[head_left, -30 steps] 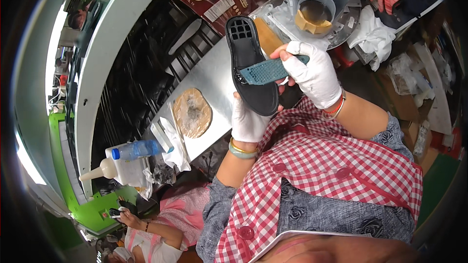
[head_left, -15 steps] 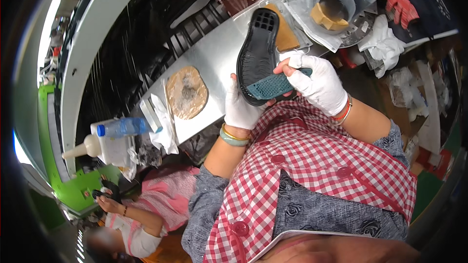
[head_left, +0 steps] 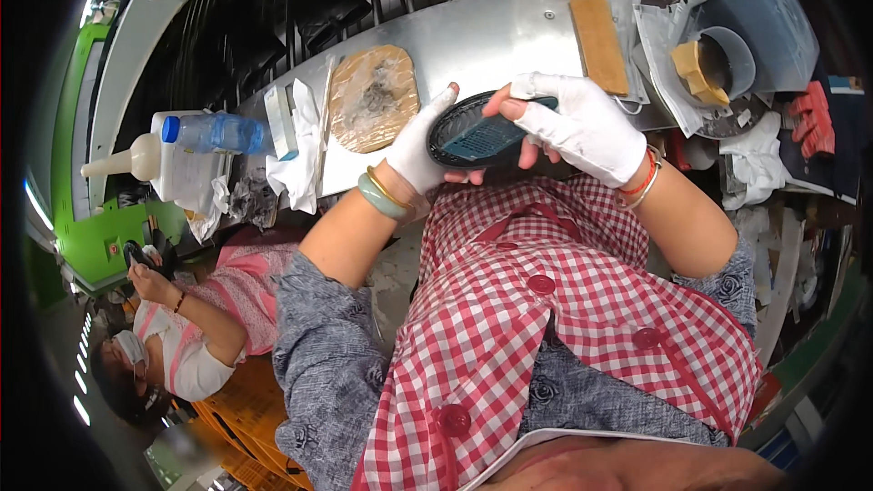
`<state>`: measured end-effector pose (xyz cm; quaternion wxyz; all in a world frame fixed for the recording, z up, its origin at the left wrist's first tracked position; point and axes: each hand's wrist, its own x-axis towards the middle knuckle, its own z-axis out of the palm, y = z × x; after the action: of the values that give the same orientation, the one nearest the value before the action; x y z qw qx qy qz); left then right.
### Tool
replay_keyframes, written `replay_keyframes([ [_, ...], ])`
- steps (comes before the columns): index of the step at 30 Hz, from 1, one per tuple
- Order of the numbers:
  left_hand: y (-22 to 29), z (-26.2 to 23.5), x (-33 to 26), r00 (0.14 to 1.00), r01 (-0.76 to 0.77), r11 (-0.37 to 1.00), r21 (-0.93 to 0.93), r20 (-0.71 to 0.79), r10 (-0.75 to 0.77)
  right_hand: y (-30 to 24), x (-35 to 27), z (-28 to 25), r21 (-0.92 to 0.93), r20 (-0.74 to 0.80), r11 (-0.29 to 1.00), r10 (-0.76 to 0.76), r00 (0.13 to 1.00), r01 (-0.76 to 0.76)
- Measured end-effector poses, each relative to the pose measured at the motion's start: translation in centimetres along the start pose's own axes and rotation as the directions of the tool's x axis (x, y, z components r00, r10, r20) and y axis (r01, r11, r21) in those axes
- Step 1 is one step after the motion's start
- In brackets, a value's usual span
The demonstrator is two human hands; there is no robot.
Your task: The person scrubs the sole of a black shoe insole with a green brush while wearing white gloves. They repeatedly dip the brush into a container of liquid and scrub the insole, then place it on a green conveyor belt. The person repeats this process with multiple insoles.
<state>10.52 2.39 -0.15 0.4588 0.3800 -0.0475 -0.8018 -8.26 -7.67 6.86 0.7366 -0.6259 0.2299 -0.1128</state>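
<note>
Right grip (head_left: 587,132) is pinched snug on a teal strip (head_left: 491,138), angled over the inside of a black shoe sole (head_left: 446,127). Left grip (head_left: 418,155) cups the sole's left edge, holding it up just above the checked apron (head_left: 564,227). Can't tell how hard they touch. I'd brace the sole firmly, press evenly and mind that left thumb. Beyond, on the bench (head_left: 464,36): a wrapped round pad (head_left: 373,100), then a tan block (head_left: 598,45).
</note>
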Motion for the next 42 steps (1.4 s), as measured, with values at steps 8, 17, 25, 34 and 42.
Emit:
replay_keyframes([
  [8, 5.7, -1.4, -0.9, 0.985, 0.135, 0.964, 0.231, -0.137, -0.105, -0.2, 3.1, -0.1, -0.067, 0.027, 0.998, 0.004, 1.000, -0.003],
  [17, 8.5, 0.7, -2.1, 0.969, 0.226, 0.884, 0.408, -0.190, -0.160, -2.6, 1.2, 0.0, -0.203, -0.033, 0.979, -0.003, 0.999, -0.004],
  [25, 9.7, 1.3, -1.5, 0.970, 0.207, 0.792, 0.574, -0.228, -0.088, -2.0, 0.2, -1.5, -0.185, -0.087, 0.982, 0.024, 0.996, -0.040],
  [34, 9.8, 0.9, -0.7, 0.973, 0.173, 0.767, 0.618, -0.227, -0.037, 0.3, -2.8, -3.2, -0.042, -0.208, 0.994, 0.089, 0.974, -0.099],
  [42, 8.5, 0.4, -0.8, 0.950, 0.246, 0.881, 0.405, -0.281, -0.136, 1.6, -5.3, -4.2, -0.037, -0.240, 0.989, 0.131, 0.962, -0.143],
])
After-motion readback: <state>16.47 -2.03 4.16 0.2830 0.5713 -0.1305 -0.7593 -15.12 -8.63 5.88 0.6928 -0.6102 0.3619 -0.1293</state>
